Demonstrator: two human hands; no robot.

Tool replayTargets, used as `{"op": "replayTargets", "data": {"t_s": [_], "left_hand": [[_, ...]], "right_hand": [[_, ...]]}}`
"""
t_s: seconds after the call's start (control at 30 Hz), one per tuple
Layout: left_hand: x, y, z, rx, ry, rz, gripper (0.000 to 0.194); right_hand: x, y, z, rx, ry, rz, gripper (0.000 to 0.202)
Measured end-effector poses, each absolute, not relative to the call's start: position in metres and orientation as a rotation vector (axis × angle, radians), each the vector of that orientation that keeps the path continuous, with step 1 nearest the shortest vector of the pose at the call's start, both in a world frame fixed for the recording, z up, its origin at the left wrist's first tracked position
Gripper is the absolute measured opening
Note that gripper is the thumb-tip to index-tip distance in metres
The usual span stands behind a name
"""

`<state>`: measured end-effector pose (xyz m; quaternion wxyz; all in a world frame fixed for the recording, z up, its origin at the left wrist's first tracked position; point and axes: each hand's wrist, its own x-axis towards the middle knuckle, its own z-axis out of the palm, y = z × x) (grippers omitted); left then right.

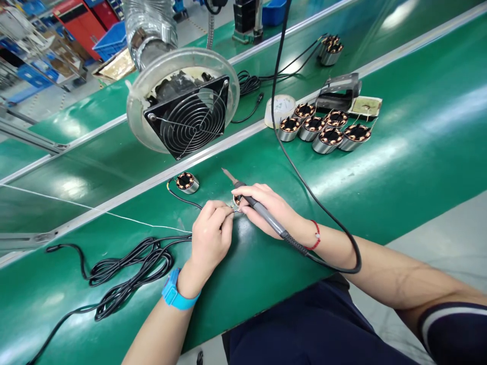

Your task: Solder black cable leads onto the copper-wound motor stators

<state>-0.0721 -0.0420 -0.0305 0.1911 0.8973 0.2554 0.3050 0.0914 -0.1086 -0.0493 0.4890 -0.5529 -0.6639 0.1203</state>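
Note:
My right hand (272,210) is closed around a soldering iron (262,209) with a grey handle. Its bare tip points up and left, away from the work. Under those fingers a motor stator (236,199) with copper windings shows only in part. My left hand (211,230) pinches the thin end of a black cable (180,238) close beside that stator. A thin white strand (152,226) runs from the left to this hand; whether the fingers hold it too is hidden. Behind my left hand stands another stator (187,183) with a dark lead.
An extractor hood with a fan guard (198,124) hangs over the green bench (411,167). Several stators (330,138) stand at the back right, near a soldering iron stand (337,94) and a white roll (280,110). Coiled cable (133,268) lies left; the iron's cord (304,187) loops down right.

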Motion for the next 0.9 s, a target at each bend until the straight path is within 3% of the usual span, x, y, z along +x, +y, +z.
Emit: {"op": "replayTargets", "data": {"t_s": [0.17,0.53,0.9], "left_hand": [[-0.072,-0.039,-0.028,2.283,0.861,0.700,0.012],[-0.068,-0.033,-0.036,1.939,0.997,0.653,0.011],[-0.065,-0.038,-0.041,1.784,0.988,0.666,0.010]], "right_hand": [[0.106,-0.109,-0.047,-1.258,-1.829,0.320,0.041],[0.098,-0.096,-0.066,-1.434,-1.776,0.072,0.031],[0.108,-0.133,-0.032,-1.352,-1.665,0.137,0.028]]}}
